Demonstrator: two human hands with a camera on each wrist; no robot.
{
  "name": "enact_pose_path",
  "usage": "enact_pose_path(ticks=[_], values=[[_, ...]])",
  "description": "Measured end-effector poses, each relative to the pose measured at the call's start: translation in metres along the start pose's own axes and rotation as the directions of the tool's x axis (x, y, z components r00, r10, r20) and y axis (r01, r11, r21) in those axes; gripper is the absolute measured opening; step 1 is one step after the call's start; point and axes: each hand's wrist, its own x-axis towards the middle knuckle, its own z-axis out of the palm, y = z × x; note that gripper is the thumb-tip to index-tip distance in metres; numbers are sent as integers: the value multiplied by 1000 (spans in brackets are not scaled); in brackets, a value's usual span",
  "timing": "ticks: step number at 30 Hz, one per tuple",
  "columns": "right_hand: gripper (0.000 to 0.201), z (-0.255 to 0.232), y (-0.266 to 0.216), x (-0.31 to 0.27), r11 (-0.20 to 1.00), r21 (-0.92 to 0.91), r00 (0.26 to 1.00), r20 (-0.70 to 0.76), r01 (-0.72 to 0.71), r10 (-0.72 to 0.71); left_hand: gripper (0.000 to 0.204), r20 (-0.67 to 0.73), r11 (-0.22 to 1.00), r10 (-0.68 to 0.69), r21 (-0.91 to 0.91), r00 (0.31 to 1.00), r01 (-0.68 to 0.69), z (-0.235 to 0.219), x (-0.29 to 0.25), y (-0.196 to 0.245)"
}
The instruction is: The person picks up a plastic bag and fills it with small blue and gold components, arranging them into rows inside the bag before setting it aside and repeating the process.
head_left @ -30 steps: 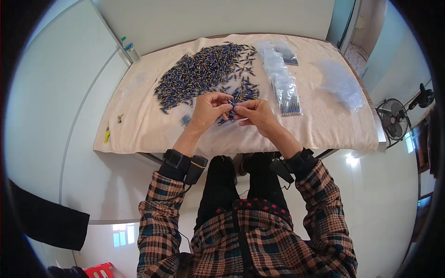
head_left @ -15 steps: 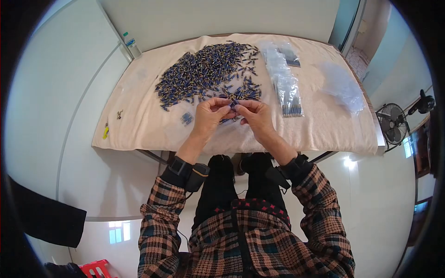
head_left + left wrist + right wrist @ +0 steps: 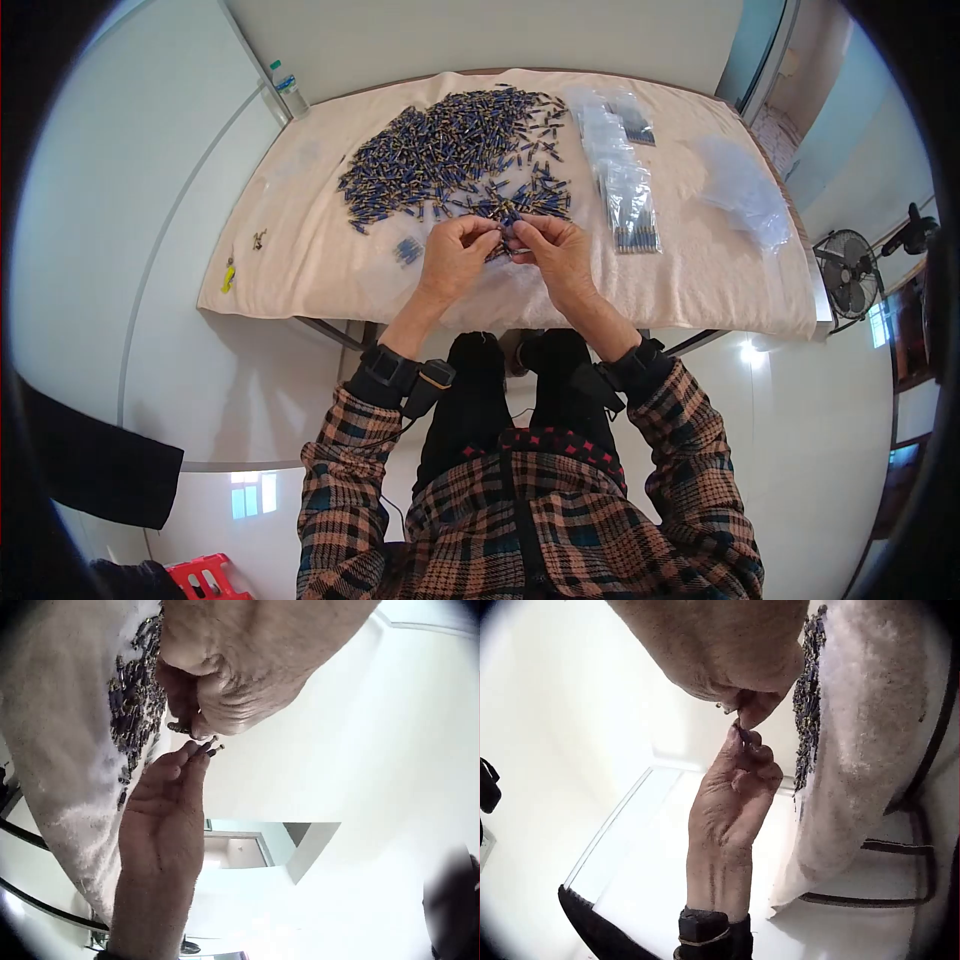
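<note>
Both hands meet over the near edge of a pile of small blue-and-gold pieces (image 3: 430, 150). The left hand (image 3: 453, 262) pinches a small dark piece (image 3: 744, 736) between thumb and fingers, seen in the right wrist view. Thumb and fingers of the right hand (image 3: 563, 262) pinch a couple of slim pieces (image 3: 210, 747), whose gold tips stick out in the left wrist view. The fingertips of the two hands are very near each other; whether they touch, I cannot tell. Left of the left hand, several pieces (image 3: 408, 251) lie together, seemingly on or in clear plastic.
Clear bags with pieces inside (image 3: 635, 238) lie in a column right of the pile. Farther right is a heap of clear plastic (image 3: 740, 190). A bottle (image 3: 289, 90) stands at the back left; a yellow-green item (image 3: 229, 276) lies at the left edge. A fan (image 3: 849, 270) is beyond the cloth.
Compared with half a second ago, the fingertips have parted slightly and the left hand sits a little lower. The right fingers are more curled in than a second ago. The head view has shifted slightly.
</note>
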Motion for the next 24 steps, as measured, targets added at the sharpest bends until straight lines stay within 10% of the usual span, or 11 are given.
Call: enact_pose_path(ticks=[24], values=[[13,-1,6,1,899,-425,990,132,108,-57,19,43,932,-102,-346,994,111,4,-11,-4]])
